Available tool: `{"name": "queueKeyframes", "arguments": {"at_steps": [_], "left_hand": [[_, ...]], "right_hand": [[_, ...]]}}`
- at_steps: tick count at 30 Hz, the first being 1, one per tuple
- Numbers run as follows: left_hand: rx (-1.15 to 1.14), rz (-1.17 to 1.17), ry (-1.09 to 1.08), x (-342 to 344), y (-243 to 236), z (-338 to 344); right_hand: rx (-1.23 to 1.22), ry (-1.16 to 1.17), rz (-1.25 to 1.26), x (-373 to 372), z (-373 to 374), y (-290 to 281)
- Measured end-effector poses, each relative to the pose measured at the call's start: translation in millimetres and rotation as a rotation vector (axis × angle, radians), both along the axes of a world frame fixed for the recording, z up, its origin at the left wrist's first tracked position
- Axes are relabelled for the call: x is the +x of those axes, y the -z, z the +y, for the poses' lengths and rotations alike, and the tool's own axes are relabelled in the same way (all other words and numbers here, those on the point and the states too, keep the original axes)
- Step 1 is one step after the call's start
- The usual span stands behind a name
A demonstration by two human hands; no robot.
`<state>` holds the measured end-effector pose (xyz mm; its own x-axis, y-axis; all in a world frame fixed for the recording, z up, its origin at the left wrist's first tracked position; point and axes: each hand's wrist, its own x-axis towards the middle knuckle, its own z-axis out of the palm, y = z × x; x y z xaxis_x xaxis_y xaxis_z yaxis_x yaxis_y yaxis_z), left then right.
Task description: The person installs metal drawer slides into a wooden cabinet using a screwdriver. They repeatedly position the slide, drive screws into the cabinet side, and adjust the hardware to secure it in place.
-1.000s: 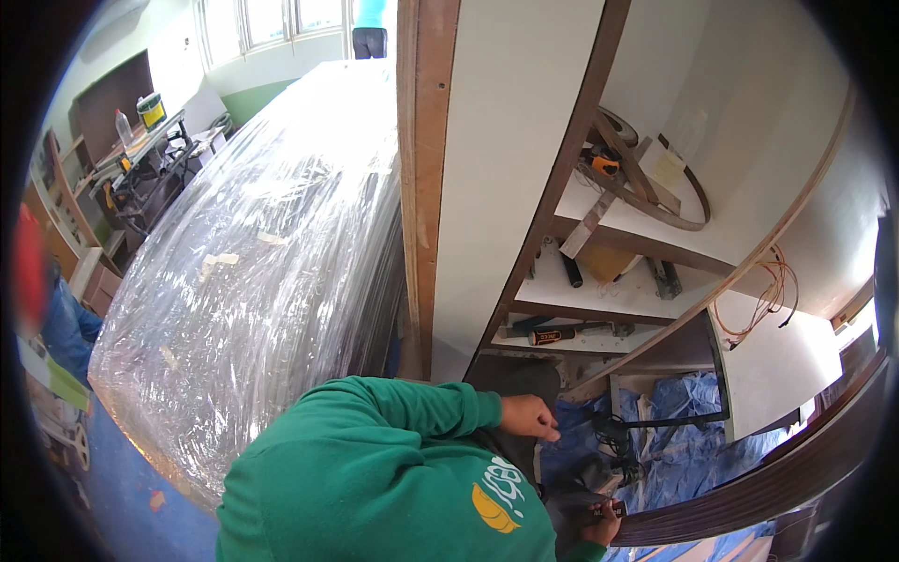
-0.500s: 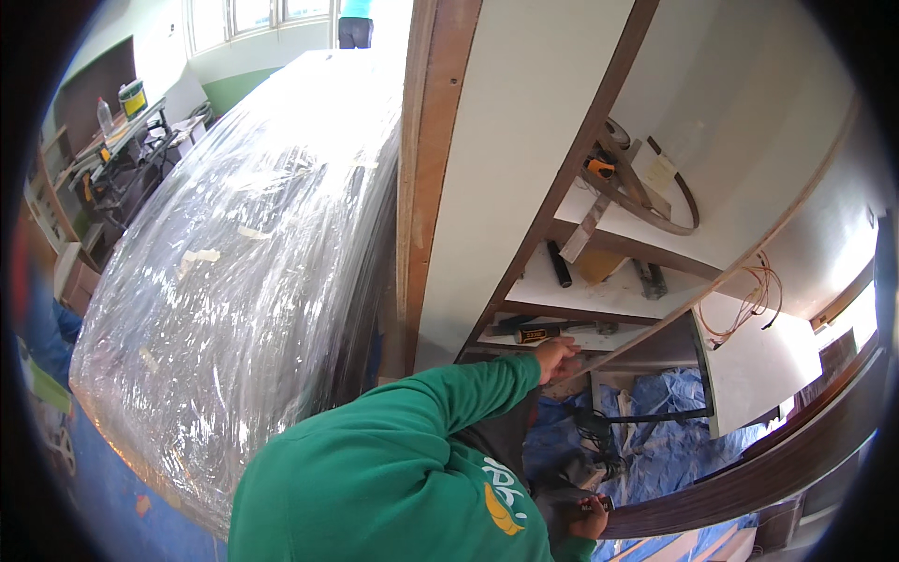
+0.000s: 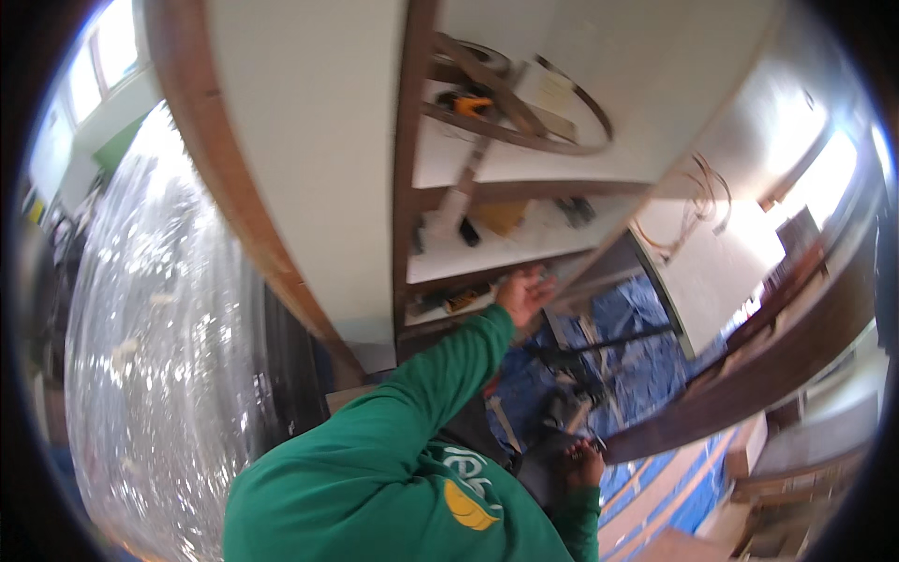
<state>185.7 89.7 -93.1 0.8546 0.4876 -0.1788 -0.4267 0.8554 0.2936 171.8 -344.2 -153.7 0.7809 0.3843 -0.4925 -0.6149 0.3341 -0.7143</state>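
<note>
My left hand (image 3: 526, 295) reaches to the lowest shelf compartment of a white cabinet, its fingers spread and blurred, with nothing visible in them. Just left of it on that shelf lies a tool with a black-and-yellow handle (image 3: 465, 300). My right hand (image 3: 582, 461) is lower and closer to my body, closed around a small dark object that I cannot make out. It is beside the end of a long dark brown panel (image 3: 684, 412).
Higher shelves hold a curled brown strip (image 3: 595, 140), an orange-and-black item (image 3: 471, 106) and a flat strip (image 3: 457, 199). Thin orange wires (image 3: 716, 201) hang near a white panel (image 3: 721, 272). Blue sheeting (image 3: 632, 328) covers the floor. A plastic-wrapped bulk (image 3: 169, 328) stands left.
The view has swung right, so the cabinet appears further left. My left hand's fingers have spread, near the lowest shelf. My right hand stays closed beside the brown panel.
</note>
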Motion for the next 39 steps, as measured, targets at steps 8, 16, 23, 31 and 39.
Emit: {"name": "queueKeyframes", "arguments": {"at_steps": [8,16,23,31,39], "left_hand": [[0.063,-0.046,0.000,-3,-21,-16],[0.092,-0.016,0.057,20,-32,-19],[0.090,0.027,0.036,13,-31,-20],[0.038,0.049,-0.006,-26,-34,-20],[0.081,0.066,0.032,-14,-35,-18]], "right_hand": [[-0.046,-0.020,-0.009,1,8,-4],[-0.064,-0.017,-0.030,0,9,-7],[-0.060,-0.009,-0.046,-2,11,-8],[-0.051,-0.003,-0.018,0,10,-5],[-0.072,0.080,0.025,-9,32,-30]]}}
